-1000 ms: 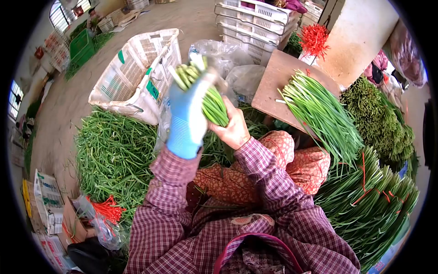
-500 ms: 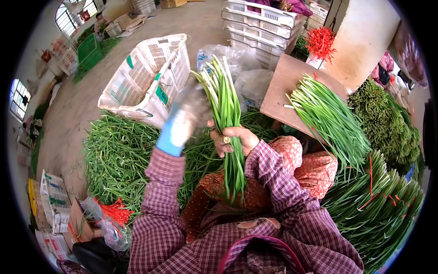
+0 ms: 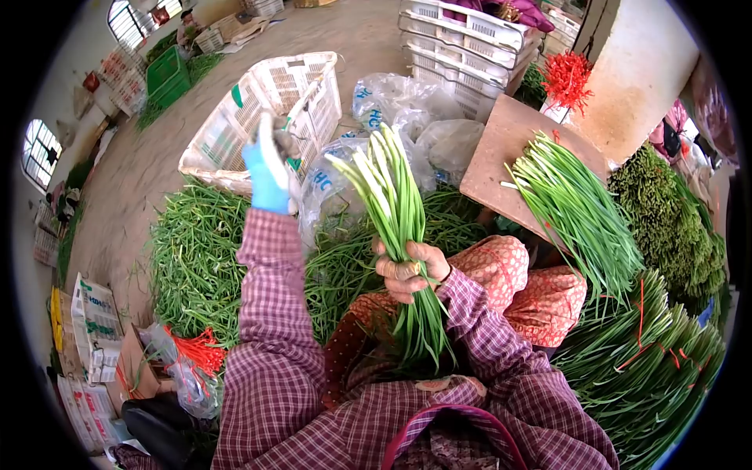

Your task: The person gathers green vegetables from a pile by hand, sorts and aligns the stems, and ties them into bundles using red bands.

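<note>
Over the patterned trousers (image 3: 501, 254), I see the bare right hand (image 3: 412, 272) wrapped around the middle of a leafy bunch (image 3: 395, 196), probably so the limp green ends hang together below firm, pale stalks. Near the slatted plastic crate (image 3: 325, 110), I cannot tell if the blurred, gloved left hand (image 3: 270, 174) is spread or closed; glossy leaves (image 3: 576, 215) overhang the near right corner of the board (image 3: 497, 160).

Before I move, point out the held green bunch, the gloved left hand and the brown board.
Held green bunch (image 3: 397, 200), head view: on its stems.
Gloved left hand (image 3: 269, 163), head view: on its blurred middle.
Brown board (image 3: 501, 141), head view: on bare surface near its left edge.
</note>
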Available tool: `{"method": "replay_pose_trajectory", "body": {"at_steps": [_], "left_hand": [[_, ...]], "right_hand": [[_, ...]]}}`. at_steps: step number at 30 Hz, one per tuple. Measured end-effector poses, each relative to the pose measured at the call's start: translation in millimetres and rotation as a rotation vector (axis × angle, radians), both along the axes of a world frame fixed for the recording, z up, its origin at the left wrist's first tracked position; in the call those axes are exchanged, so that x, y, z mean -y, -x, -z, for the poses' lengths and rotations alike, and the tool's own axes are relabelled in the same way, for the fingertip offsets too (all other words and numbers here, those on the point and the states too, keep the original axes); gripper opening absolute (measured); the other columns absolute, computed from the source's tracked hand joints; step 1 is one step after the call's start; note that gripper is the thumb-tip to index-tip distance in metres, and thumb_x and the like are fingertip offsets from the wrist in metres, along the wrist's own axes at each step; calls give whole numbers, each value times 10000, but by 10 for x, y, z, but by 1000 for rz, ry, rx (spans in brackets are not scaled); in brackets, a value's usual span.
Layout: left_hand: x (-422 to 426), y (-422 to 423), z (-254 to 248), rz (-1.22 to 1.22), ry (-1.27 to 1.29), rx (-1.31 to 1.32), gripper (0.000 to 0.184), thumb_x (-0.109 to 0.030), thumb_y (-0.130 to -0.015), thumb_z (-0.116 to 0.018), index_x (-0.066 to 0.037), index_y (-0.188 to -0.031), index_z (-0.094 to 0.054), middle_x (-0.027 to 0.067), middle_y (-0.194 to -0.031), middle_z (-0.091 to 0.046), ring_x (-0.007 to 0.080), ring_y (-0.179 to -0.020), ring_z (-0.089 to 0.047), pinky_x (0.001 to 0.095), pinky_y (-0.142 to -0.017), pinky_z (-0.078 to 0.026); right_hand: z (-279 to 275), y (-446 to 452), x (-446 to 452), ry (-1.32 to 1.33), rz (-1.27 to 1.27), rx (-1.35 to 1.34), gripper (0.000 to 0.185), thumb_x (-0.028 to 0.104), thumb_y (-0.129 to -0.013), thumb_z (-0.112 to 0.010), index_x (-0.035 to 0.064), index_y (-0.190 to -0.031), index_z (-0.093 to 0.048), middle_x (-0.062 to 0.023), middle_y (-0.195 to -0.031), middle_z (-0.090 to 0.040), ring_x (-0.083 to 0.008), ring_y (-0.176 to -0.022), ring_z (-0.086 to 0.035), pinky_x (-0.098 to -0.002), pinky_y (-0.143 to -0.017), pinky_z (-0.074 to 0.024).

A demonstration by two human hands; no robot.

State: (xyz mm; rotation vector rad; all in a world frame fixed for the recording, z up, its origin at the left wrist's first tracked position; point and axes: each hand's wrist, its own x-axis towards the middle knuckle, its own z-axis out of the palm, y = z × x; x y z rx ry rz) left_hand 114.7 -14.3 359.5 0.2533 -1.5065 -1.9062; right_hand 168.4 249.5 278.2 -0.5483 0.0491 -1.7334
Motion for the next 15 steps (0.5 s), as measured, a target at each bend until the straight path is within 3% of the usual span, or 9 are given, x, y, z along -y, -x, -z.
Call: {"method": "replay_pose_trajectory", "body": {"at_steps": [1,2,4,6,8,11,12,14,15], "left_hand": [[74,-59,35,75,96,61,613,-562,-897,-501,22,-1069,-569,95,-724,-613,152,-613,-560,275,-592,-480],[63,-95,126,77,105,63,613,-562,-897,-501,22,-1069,-569,95,-724,-613,152,-613,-560,275,-592,-480],[-196,-283,133,325,-11,168,872,-709,-823,-472,69,-1217,-492,238,-1037,-621,278,-902,-619,398,-801,-500],[-235,-348,350,472,-152,260,1065,-803,-782,-385,80,-1374,-324,310,-1289,-476,381,-1148,-517,510,-971,-398],[-269,-341,428,576,-237,233,1204,-861,-703,-396,55,-1446,-151,314,-1405,-347,420,-1259,-422,555,-1024,-331],[-360,-328,-120,656,-248,13,1234,-865,-685,-410,46,-1455,-91,311,-1437,-291,421,-1299,-369,566,-1052,-293],[-251,-318,-326,681,-274,-76,1229,-854,-691,-420,42,-1457,-73,310,-1439,-285,417,-1310,-356,567,-1056,-291],[-58,-470,-858,440,-622,-375,1087,-790,-699,-519,-13,-1422,-286,214,-1448,-341,372,-1317,-365,552,-1090,-275],[97,-561,-1055,346,-415,-468,1055,-769,-711,-532,-7,-1407,-313,211,-1423,-378,364,-1299,-392,539,-1086,-289]], "right_hand": [[-64,26,-6,-91,113,-16,425,344,-892,-622,73,-1189,-486,68,-663,-445,-58,-469,-432,-250,-451,-424],[-146,60,4,-180,222,-31,417,322,-888,-626,69,-1190,-488,61,-664,-453,-64,-470,-432,-249,-445,-425],[-407,210,31,-346,453,-342,369,247,-873,-636,38,-1158,-527,23,-686,-504,-99,-553,-515,-268,-459,-477],[-797,216,26,-475,672,-573,390,207,-857,-660,26,-1176,-526,-7,-770,-559,-108,-658,-571,-282,-568,-528],[-1057,187,51,-617,854,-811,423,166,-839,-681,16,-1198,-513,-48,-931,-606,-120,-766,-596,-295,-695,-534],[-295,394,411,-751,1029,-1339,526,250,-822,-688,31,-1256,-489,-162,-961,-669,-205,-867,-651,-346,-756,-519],[137,596,488,-878,986,-1636,538,273,-817,-685,35,-1257,-488,-193,-907,-676,-244,-841,-668,-365,-740,-524],[144,540,347,-1334,713,-1879,462,266,-801,-680,28,-1160,-511,-222,-804,-658,-345,-755,-663,-418,-692,-526],[159,575,349,-1330,707,-1884,462,266,-801,-680,28,-1160,-511,-222,-804,-658,-345,-755,-663,-418,-692,-526]]}}
